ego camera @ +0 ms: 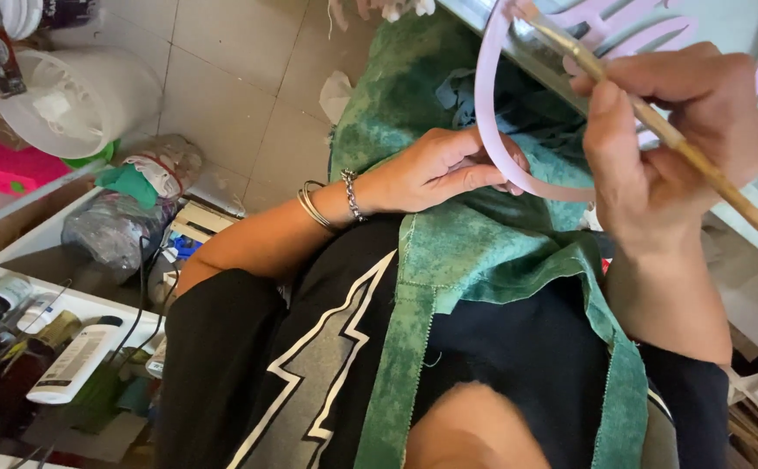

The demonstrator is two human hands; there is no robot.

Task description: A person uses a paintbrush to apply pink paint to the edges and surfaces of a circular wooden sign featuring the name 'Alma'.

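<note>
Left hand [435, 169] grips hoop [487, 113]; paintbrush [683, 148] in right hand [674, 148] beside it

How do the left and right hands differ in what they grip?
The left hand pinches the curved rim of the pale pink ring; the right hand holds a wooden paintbrush. The left wrist wears bracelets; the right wrist is bare. Both are closed around something.

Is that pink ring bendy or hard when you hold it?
The pink ring probably stays stiff: it keeps its curve though the left hand pinches only one edge. It looks thin, so likely light. Where the brush has painted, it may be slippery.
</note>
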